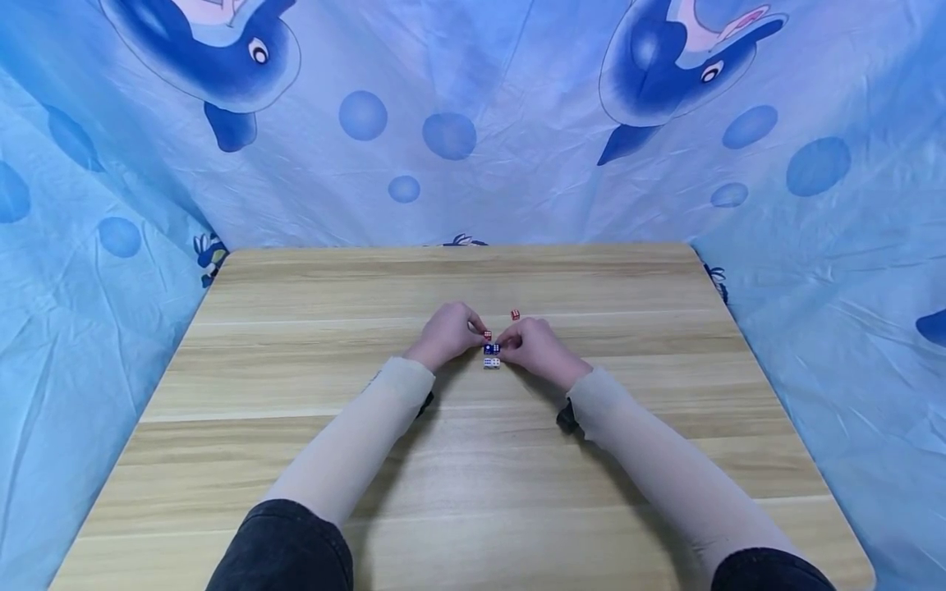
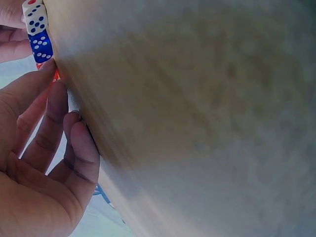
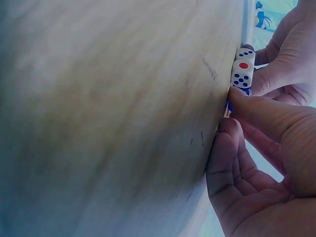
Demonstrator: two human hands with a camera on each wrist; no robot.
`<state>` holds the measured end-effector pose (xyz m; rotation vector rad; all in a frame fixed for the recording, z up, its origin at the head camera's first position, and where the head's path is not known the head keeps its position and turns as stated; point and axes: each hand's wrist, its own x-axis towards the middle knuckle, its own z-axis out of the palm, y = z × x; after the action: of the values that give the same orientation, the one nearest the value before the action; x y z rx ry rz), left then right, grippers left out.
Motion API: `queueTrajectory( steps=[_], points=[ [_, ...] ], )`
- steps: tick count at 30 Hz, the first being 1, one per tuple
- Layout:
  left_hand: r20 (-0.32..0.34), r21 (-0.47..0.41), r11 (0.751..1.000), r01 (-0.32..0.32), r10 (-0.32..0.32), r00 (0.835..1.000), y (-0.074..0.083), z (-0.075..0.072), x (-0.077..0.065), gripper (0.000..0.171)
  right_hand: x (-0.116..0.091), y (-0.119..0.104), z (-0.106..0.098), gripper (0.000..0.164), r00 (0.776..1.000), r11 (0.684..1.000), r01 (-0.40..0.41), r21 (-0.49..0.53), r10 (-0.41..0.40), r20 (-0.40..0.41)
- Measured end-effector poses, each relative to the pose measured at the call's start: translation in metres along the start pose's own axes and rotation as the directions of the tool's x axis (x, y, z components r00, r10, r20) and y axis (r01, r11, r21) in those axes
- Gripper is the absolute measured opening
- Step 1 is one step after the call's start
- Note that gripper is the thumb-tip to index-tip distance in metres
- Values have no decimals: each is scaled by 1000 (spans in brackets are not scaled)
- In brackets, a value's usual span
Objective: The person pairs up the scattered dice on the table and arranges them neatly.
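Observation:
My left hand (image 1: 451, 335) pinches a red die (image 1: 487, 335) between thumb and fingertips, behind two blue dice (image 1: 491, 349) that stand side by side. Two white dice (image 1: 491, 362) sit in a row on the near side of the blue ones. My right hand (image 1: 538, 351) has its thumb and forefinger at the right blue die, seemingly pinching it; the thumb (image 3: 261, 108) covers part of that die in the right wrist view. In the left wrist view, the left fingertips hide most of the red die.
Another red die (image 1: 515, 314) lies farther back on the wooden table (image 1: 296, 394), just beyond the right hand. Blue cloth (image 1: 473, 180) with dolphin prints hangs behind the table and along both sides.

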<state>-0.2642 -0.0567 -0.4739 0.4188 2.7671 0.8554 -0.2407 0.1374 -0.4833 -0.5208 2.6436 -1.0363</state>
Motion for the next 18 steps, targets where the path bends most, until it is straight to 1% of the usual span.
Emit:
queueTrajectory(
  steps=[9, 18],
  points=[
    [-5, 6, 1000, -5, 5, 1000, 0, 1, 1, 10, 0, 3, 2, 17, 999, 1000, 23, -1, -23, -22],
    [-5, 11, 1000, -9, 9, 1000, 1, 1, 0, 9, -2, 2, 0, 20, 1000, 1000, 13, 10, -13, -6]
  ],
)
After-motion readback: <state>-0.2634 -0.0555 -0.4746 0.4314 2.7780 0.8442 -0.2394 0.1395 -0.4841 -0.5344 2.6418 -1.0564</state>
